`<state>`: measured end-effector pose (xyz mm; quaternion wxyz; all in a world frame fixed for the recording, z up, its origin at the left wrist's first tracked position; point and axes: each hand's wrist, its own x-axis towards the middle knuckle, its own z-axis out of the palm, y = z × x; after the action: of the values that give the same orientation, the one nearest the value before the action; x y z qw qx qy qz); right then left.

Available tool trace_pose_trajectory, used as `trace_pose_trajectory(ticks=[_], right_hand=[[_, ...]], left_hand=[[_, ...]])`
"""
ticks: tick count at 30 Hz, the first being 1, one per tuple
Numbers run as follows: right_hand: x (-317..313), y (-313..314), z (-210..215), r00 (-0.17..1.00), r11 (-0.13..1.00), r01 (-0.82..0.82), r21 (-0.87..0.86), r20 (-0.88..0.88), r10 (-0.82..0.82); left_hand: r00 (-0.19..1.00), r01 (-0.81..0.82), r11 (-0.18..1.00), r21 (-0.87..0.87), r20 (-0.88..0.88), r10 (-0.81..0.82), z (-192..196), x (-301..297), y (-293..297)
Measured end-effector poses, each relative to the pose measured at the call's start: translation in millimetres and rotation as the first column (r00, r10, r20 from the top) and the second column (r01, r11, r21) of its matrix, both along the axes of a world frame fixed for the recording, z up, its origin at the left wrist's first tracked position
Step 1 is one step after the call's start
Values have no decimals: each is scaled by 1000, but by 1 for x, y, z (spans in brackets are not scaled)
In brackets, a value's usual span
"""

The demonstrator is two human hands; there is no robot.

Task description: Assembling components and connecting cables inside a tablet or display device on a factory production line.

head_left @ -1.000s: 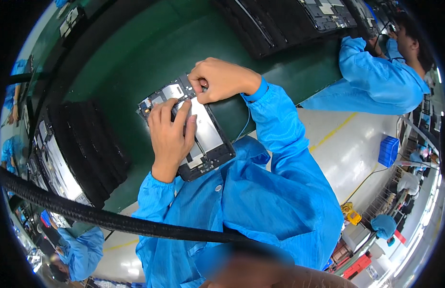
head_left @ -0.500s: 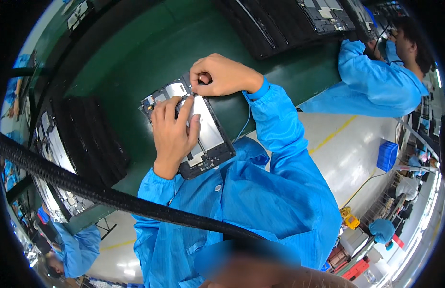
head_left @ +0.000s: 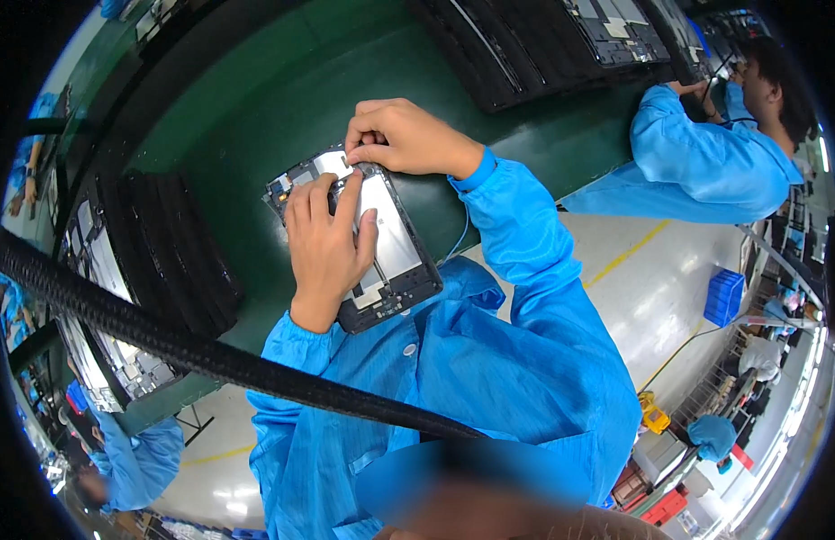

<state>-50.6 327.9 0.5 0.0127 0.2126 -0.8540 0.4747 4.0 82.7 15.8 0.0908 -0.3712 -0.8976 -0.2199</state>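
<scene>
An opened tablet (head_left: 397, 238) lies at the near edge of the green table, its silver battery and dark circuit boards facing up. My left hand (head_left: 325, 247) rests across its left and middle part, fingers spread and pressing on the inside. At the tablet's far end, my right hand (head_left: 406, 135) bends over the upper right corner with thumb and forefinger pinched together. Whatever lies between those fingertips is too small to make out. A blue band (head_left: 474, 171) circles my right wrist, and a thin cord hangs near it.
Black foam trays (head_left: 179, 261) with tablet parts stand at the left; another black tray (head_left: 489, 58) is at the far right of the green table (head_left: 255, 117). A thick braided cable (head_left: 237, 373) crosses in front. A co-worker (head_left: 705, 157) sits at the right.
My right hand has shifted slightly left, its pinched fingertips now lower over the tablet's far end. The left hand stays in nearly the same place.
</scene>
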Motion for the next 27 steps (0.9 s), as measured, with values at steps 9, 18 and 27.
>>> trace_pose_trajectory(ticks=[9, 18, 27], right_hand=[[-1, -12, -9, 999, 998, 34, -44, -22, -35], [-1, -15, -9, 998, 997, 59, -47, -30, -60], [-1, -18, -14, 995, 996, 89, -28, -43, -90]], left_hand=[[1000, 27, 998, 54, -14, -27, -8, -3, -7], [997, 67, 998, 6, -45, -66, -4, -11, -12], [996, 52, 999, 14, -75, -51, -3, -11, -9]])
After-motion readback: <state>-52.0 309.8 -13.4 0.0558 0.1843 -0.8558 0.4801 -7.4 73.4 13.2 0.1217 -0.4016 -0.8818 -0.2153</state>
